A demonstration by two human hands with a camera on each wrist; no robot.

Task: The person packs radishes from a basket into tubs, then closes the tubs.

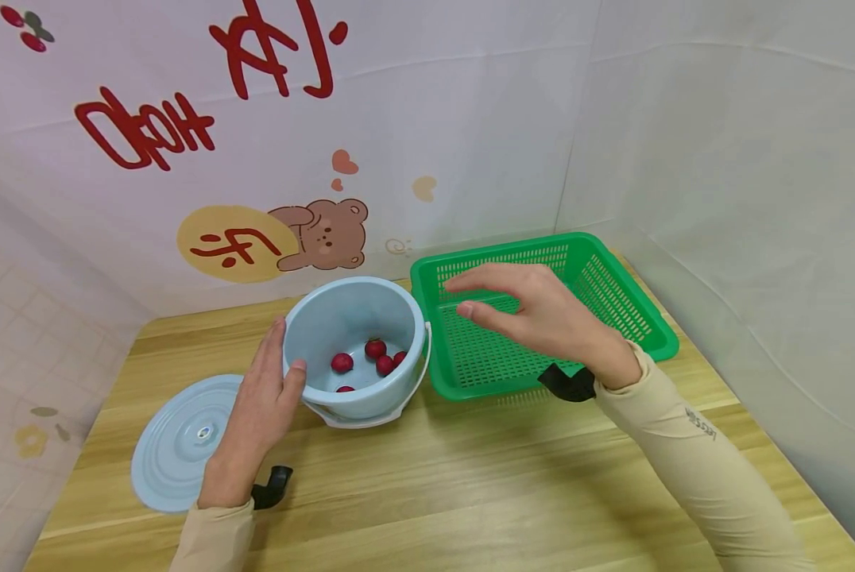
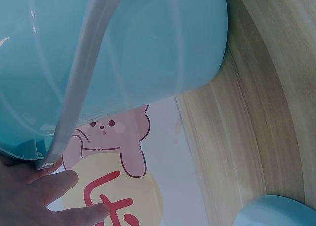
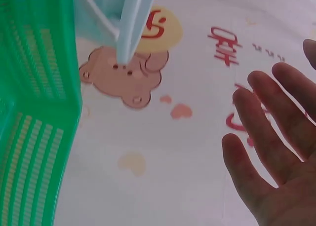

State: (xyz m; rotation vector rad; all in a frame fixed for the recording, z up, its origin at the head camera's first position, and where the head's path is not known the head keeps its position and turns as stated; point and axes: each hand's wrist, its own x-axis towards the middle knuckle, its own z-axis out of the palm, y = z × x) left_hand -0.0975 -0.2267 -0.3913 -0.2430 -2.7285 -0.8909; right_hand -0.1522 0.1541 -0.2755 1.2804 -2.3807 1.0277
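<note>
A light blue bucket [image 1: 356, 405] stands upright on the table, with several small round dark red fruits [image 1: 342, 363] on its floor. Against the bucket's left side rests my left hand [image 1: 263, 397], fingers straight and thumb near the rim. The left wrist view shows those fingers [image 2: 59, 184] beside the white handle [image 2: 81, 73] where it joins the bucket. Over the green basket [image 1: 463, 393] hovers my right hand [image 1: 535, 310], holding nothing, its thumb apart from the fingers. In the right wrist view its fingers [image 3: 266, 132] are spread.
To the left of the bucket, a round light blue lid [image 1: 177, 445] lies flat on the wooden table [image 1: 427, 492], partly behind the left forearm. The basket stands right beside the bucket. A white printed cloth [image 1: 470, 143] hangs behind, and another wall borders the right.
</note>
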